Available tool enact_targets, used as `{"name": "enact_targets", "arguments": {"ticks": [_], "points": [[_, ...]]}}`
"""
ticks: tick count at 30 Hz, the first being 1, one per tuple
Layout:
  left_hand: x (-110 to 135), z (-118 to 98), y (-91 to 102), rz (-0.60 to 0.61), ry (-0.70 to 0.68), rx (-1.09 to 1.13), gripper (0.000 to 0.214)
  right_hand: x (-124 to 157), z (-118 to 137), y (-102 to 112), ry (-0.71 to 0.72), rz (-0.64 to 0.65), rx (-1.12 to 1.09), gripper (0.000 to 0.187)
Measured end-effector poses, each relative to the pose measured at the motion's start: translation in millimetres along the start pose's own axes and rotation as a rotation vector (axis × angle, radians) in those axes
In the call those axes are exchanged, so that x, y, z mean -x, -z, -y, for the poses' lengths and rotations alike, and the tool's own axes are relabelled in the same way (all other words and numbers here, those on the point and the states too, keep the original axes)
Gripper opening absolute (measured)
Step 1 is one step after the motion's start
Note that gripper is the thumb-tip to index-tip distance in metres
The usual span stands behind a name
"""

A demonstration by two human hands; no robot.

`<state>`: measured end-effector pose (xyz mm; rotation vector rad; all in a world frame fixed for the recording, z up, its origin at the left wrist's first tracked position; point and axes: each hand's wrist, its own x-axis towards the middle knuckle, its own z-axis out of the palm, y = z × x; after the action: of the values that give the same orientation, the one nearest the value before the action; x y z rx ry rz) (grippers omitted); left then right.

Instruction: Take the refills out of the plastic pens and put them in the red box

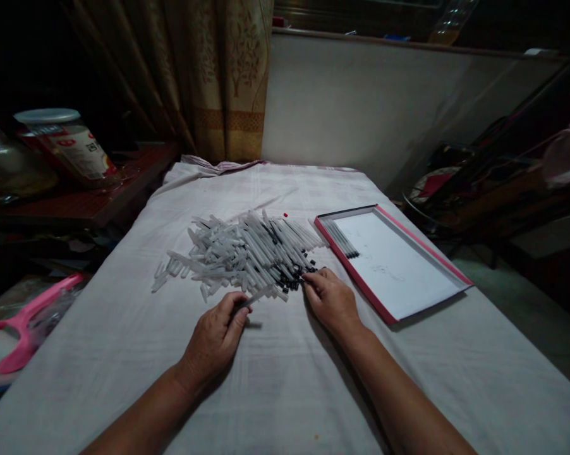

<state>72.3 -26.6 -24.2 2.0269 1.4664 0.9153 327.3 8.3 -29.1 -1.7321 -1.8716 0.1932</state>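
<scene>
A heap of pale pen barrels (240, 253) lies on a white cloth (285, 373), with small black caps (292, 278) along its near right edge. My left hand (216, 338) is closed on one pale barrel (256, 296), held just above the cloth. My right hand (330, 297) rests beside the heap, its fingertips pinched at the black caps; what they hold is too small to make out. To the right lies a shallow red-edged white tray (408, 284) with a few finished pens (342, 239) lined up at its far left end.
A pink plastic handle (26, 322) lies at the left, off the cloth. A lidded jar (69, 148) stands on a dark wooden shelf at the far left. A curtain (209, 76) hangs behind. Dark clutter fills the right side.
</scene>
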Motion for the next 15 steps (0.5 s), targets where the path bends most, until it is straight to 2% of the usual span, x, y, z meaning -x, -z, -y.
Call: {"name": "enact_targets", "arguments": {"ticks": [4,7,10,15], "points": [[0,0,0.9,-0.005,-0.051,-0.029,0.021,-6,6,-2,-0.005,0.074,0.114,0.018],[-1,1,1.1,-0.023,-0.092,-0.045,0.022,-7,8,0,-0.015,0.059,0.042,0.012],[-1,3,0.2,-0.041,-0.116,-0.060,0.022,-2,9,5,-0.077,0.010,-0.229,0.007],[1,3,-1.3,-0.032,-0.150,-0.086,0.022,15,20,13,-0.397,0.079,-0.822,0.019]]}}
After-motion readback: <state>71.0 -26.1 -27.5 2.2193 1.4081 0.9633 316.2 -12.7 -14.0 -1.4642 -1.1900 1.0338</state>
